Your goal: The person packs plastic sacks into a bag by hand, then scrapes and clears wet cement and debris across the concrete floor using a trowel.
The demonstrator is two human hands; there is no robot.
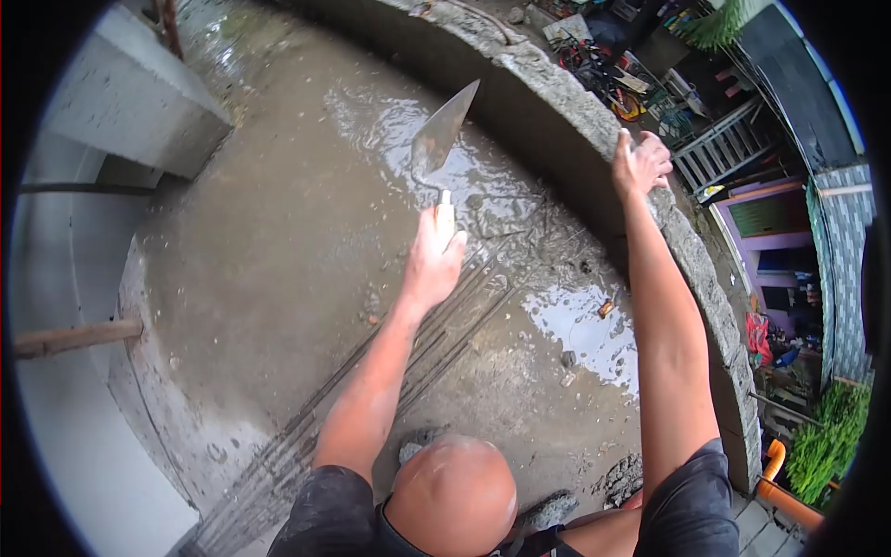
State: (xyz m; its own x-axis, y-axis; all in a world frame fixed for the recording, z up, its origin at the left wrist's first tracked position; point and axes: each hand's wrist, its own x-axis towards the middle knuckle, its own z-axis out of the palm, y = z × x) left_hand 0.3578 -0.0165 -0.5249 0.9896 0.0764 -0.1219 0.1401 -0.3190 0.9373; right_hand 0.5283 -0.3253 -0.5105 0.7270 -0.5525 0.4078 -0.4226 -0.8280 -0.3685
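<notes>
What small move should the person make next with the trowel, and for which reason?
I would probably lower the trowel with the left hand toward the wet ground. It seems raised above the shiny surface, and no heap of material shows on it. The right hand is on top of the wall, which may help with balance.

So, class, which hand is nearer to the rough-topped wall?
Right. The right hand rests on top of the rough-topped wall; the left hand is away from it, over the wet floor, gripping a trowel.
</notes>
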